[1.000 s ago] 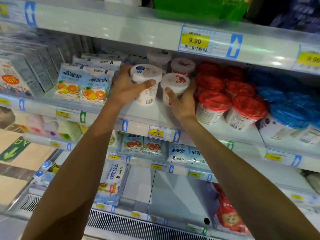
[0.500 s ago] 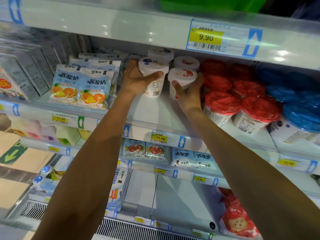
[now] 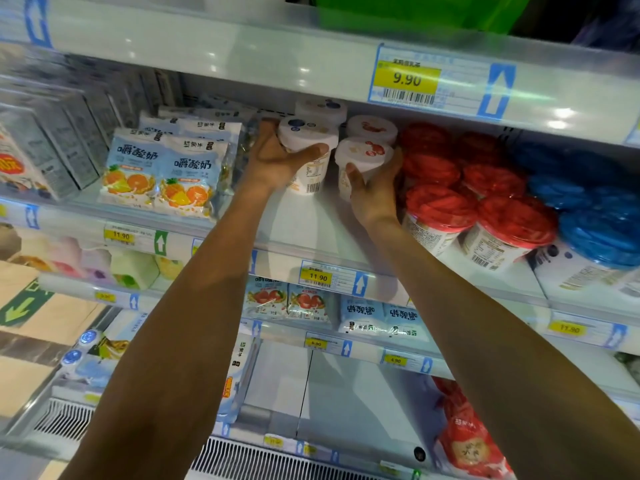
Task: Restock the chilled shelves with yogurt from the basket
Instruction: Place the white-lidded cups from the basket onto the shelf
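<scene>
I am grasping a blue-marked yogurt cup [image 3: 308,133] in my left hand [image 3: 277,164] and a red-marked yogurt cup [image 3: 365,152] in my right hand [image 3: 375,195], fingers curling round each. They are sitting side by side at the chilled shelf [image 3: 304,226], between orange yogurt pouches [image 3: 159,174] and red-lidded tubs [image 3: 440,202].

Hidden from you
Your left hand [image 3: 277,161] covers much of the label on one yogurt cup [image 3: 308,131]; blue-lidded tubs [image 3: 602,237] run off the right edge; the cartons [image 3: 52,143] at left blur.

A: How is the light?
B: Bright, cool, from above. Glare spots dot the shelf edge [image 3: 242,60] toward two o'clock.
A: And sharpness?
B: Soft throughout. The cartons [image 3: 52,143] at nine o'clock smear, and straight lines bow near the borders.
</scene>
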